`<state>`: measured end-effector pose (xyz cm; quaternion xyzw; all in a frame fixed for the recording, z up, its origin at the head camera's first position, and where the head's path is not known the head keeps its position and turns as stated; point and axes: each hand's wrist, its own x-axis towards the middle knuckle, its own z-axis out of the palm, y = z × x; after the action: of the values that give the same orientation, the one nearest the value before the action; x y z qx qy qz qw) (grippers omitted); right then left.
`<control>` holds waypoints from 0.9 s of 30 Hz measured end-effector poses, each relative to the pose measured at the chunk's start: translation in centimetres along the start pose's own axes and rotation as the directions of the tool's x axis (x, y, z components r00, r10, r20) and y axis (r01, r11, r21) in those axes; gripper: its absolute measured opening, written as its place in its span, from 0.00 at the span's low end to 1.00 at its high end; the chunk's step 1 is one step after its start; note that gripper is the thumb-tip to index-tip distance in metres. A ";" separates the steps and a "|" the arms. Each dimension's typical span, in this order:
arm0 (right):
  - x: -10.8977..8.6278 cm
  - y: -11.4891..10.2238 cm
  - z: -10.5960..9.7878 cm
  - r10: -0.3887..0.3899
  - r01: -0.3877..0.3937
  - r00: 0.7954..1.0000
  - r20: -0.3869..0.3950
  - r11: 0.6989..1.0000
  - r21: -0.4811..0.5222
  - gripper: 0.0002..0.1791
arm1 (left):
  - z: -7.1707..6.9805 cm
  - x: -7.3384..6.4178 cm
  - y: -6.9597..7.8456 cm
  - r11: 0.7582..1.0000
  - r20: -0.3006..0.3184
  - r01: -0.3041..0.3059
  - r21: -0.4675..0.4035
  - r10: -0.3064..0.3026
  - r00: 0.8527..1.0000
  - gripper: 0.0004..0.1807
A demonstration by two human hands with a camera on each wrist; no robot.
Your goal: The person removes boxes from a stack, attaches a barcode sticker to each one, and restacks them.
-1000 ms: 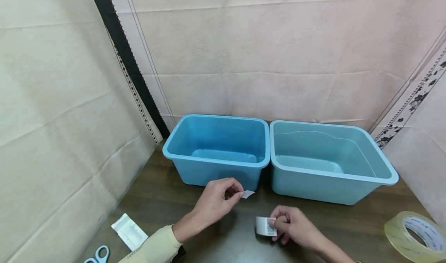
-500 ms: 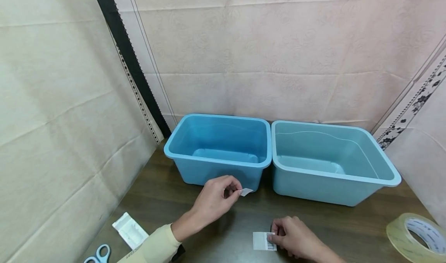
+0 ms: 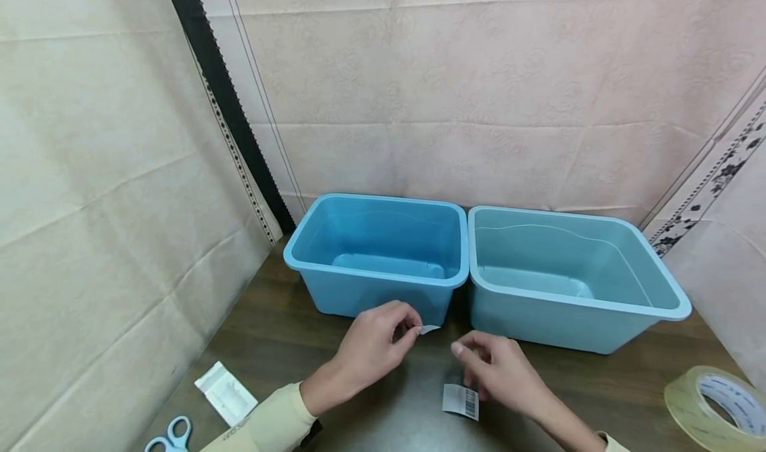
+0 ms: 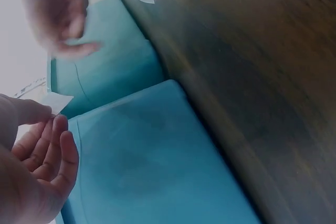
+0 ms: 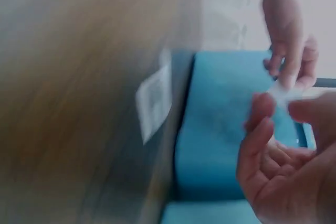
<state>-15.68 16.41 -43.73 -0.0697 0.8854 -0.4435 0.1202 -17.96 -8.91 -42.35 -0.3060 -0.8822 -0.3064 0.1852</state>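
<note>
My left hand (image 3: 377, 342) pinches a small white slip of paper (image 3: 429, 330) between thumb and fingertips, in front of the blue bin. My right hand (image 3: 504, 373) is raised just right of it, thumb and fingers apart and holding nothing. In the right wrist view its fingertips (image 5: 261, 107) overlap the slip, which the left fingers grip from behind. Below the right hand, a white label with a printed barcode (image 3: 461, 401) lies on the dark wooden table, slightly curled. Motion blurs the label in the right wrist view.
A blue bin (image 3: 341, 296) and a paler teal bin (image 3: 556, 326) stand side by side against the cloth backdrop. To the right is a roll of clear tape (image 3: 688, 405). A white packet (image 3: 226, 393) and light-blue scissors (image 3: 173, 435) lie at the left.
My right hand drew the barcode label toward the table's front, let it go, and moved up toward the left hand. The left hand has kept its pinch on the slip and barely moved.
</note>
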 end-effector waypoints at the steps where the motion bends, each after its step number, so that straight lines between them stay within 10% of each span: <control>1: 0.1 -0.4 0.0 0.008 -0.009 1.000 0.014 0.995 0.103 0.23 | 0.0 0.0 0.1 0.999 -0.008 -0.029 0.037 0.030 1.000 0.03; 10: 1.2 -3.0 0.8 0.145 -0.193 0.981 0.132 0.824 0.532 0.30 | 0.4 -0.4 0.0 0.886 -0.092 -0.288 0.362 0.342 0.935 0.05; 16: 1.8 -3.3 1.2 0.117 -0.165 0.986 0.120 0.798 0.580 0.18 | 0.6 -0.5 -0.5 0.842 -0.124 -0.330 0.428 0.416 0.901 0.08; 20: 2.1 -3.2 1.3 0.061 -0.092 0.995 0.074 0.820 0.566 0.14 | 0.6 -0.6 -1.0 0.902 -0.111 -0.279 0.331 0.331 0.937 0.12; 24: 2.6 -2.8 1.4 -0.045 0.016 0.998 0.045 0.861 0.509 0.14 | 0.3 -0.7 -1.8 0.993 -0.051 -0.098 0.069 0.101 0.994 0.17; 27: 3.2 -2.5 1.6 -0.132 0.108 0.991 0.026 0.895 0.432 0.14 | -0.1 -0.5 -2.3 0.979 0.041 0.080 -0.189 -0.074 0.996 0.15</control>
<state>-18.22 12.89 -43.12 -0.1083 0.7564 -0.6320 0.1292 -19.05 -10.67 -43.53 -0.2931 -0.8631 -0.3909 0.1282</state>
